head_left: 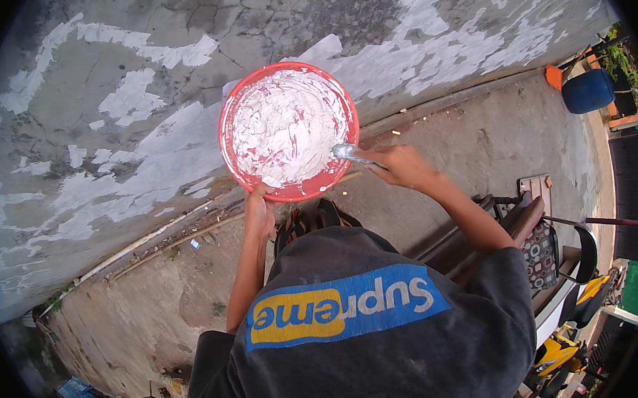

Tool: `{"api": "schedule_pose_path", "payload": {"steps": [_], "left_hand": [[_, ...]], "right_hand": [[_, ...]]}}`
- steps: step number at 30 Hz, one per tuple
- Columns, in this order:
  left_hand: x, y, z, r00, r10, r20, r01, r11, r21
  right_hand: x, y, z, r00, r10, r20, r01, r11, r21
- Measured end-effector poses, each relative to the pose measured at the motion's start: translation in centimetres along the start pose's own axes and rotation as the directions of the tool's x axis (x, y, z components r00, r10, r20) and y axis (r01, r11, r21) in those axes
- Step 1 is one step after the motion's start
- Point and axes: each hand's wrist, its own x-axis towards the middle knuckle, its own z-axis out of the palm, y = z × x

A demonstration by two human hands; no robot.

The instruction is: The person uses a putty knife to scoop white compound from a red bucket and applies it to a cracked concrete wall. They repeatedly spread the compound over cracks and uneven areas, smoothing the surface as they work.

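Observation:
A round red plastic basin point(300, 192) is held up close to the wall, partly filled with thick white paste point(285, 131). My left hand point(259, 215) grips its near rim from below, thumb over the edge. From the right, my right hand point(403, 168) is closed round the handle of a putty knife point(347, 153) smeared with white. Its end reaches over the basin's right rim and touches the paste or lies just above it; I cannot tell which.
A cracked grey wall point(173, 20) with white patches point(413, 63) stands ahead. Along its foot runs a concrete floor point(148, 292). On the right are a bench with a patterned cushion point(540, 257), yellow motorbikes point(556, 356) and a blue drum point(587, 91). Blue sheeting point(83, 397) lies at the lower left.

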Motion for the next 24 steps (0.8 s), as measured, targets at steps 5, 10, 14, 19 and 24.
{"api": "schedule_pose_path", "payload": {"steps": [5,10,14,19,24], "left_hand": [[-0.1,-0.9,-1.3,0.988,0.137,-0.076,-0.135,0.99,0.028],[-0.5,-2.1,-2.7,0.989,0.13,-0.073,-0.123,0.988,0.092],[-2.1,-1.3,-1.3,0.989,0.073,-0.126,-0.07,0.997,0.029],[-1.7,-1.3,-3.4,0.989,0.077,-0.126,-0.075,0.997,0.021],[-2.0,-1.1,-4.2,0.986,0.087,-0.139,-0.075,0.993,0.095]], "right_hand": [[-0.2,-0.9,1.6,0.977,0.066,0.201,-0.036,0.987,-0.154],[-1.1,-1.3,1.2,0.948,0.048,0.313,0.014,0.981,-0.193],[-1.3,-2.5,-1.7,0.928,0.059,0.368,0.045,0.962,-0.268],[-1.6,-1.8,-4.8,0.945,0.002,0.326,0.003,1.0,-0.017],[1.3,-2.4,-2.6,0.849,0.152,0.505,-0.491,0.579,0.651]]}}
